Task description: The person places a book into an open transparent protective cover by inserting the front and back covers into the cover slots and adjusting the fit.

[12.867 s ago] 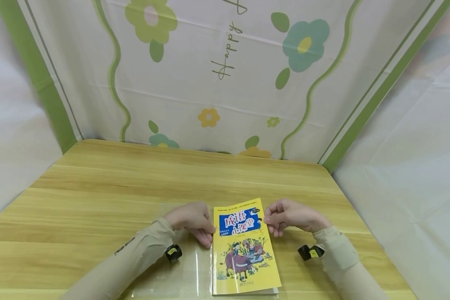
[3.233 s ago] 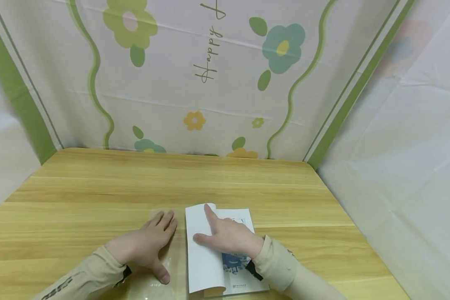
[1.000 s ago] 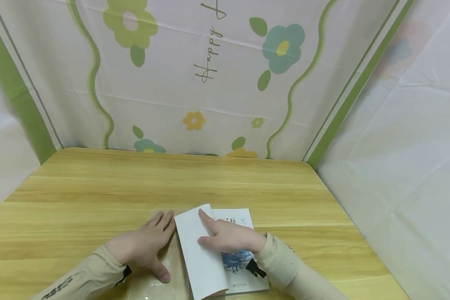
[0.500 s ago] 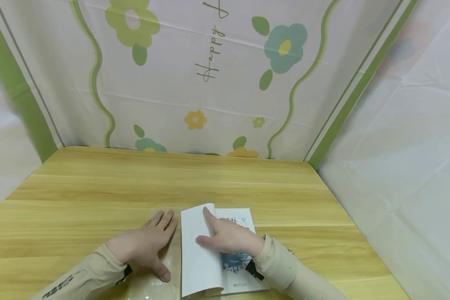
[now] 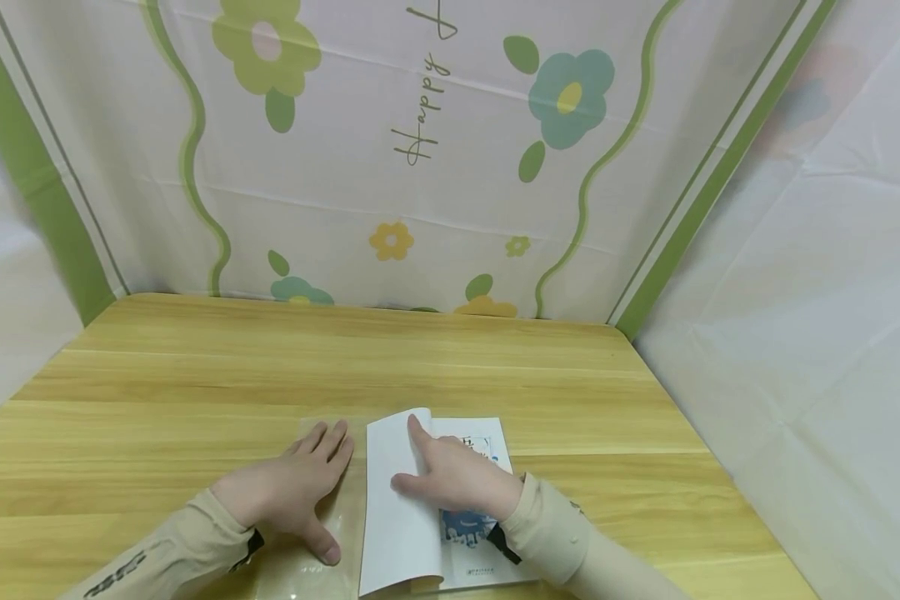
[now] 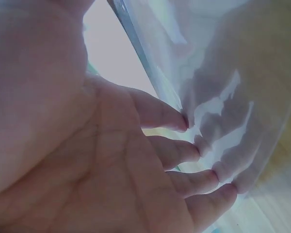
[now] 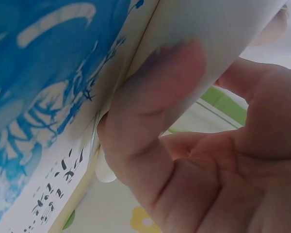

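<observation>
A paperback book lies half-opened at the near side of the table, with its front cover folded left, plain white inside showing. Beneath its right part is the title page with blue artwork, partly hidden by my right hand. That hand holds the cover: thumb and forefinger lie on the white side in the head view, and the cover passes between curled fingers and thumb in the right wrist view. My left hand rests with fingers spread on a clear plastic book sleeve, left of the book.
The wooden table reaches back to a white cloth wall with flowers and green stripes. More white cloth hangs at the right side. Light glints off the plastic by my left fingertips.
Earlier the yellow front cover was down and both hands were at the book's sides. Since then it has been turned open leftward. Over the last second the cover has shifted slightly to the right.
</observation>
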`<move>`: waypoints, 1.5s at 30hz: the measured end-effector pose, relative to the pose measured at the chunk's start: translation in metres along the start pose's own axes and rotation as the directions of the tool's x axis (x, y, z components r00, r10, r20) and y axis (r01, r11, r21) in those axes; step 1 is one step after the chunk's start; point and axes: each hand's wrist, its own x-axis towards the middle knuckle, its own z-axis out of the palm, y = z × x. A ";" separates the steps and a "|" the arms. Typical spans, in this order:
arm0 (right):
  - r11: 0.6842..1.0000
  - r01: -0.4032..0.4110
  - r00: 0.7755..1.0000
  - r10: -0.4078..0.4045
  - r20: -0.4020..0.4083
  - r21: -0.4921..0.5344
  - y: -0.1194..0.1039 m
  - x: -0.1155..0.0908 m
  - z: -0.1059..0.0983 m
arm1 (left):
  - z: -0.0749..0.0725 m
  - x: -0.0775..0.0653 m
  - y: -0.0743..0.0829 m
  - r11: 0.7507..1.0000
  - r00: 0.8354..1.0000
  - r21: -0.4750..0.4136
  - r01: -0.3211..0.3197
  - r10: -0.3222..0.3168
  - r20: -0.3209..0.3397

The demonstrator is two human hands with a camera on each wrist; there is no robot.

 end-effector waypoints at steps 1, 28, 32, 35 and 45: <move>1.000 -0.003 1.000 0.003 -0.006 -0.008 0.000 0.000 0.001 | 0.000 0.000 0.000 1.000 1.000 -0.001 0.001 -0.001 0.000; 0.966 -0.009 0.997 -0.012 -0.081 -0.257 -0.008 0.005 0.005 | 0.000 -0.002 0.003 1.000 1.000 -0.001 0.009 -0.009 -0.008; 0.968 -0.021 0.997 0.000 -0.083 -0.251 -0.008 0.005 0.005 | 0.000 -0.002 0.003 1.000 1.000 -0.003 0.009 -0.009 -0.015; 0.967 -0.030 0.996 0.008 -0.088 -0.253 -0.009 0.005 0.006 | 0.000 -0.002 0.003 1.000 1.000 -0.003 0.009 -0.009 -0.019; 0.953 -0.005 0.992 -0.033 -0.120 -0.303 -0.011 0.007 0.007 | 0.000 -0.001 0.004 1.000 1.000 -0.009 0.015 -0.015 -0.020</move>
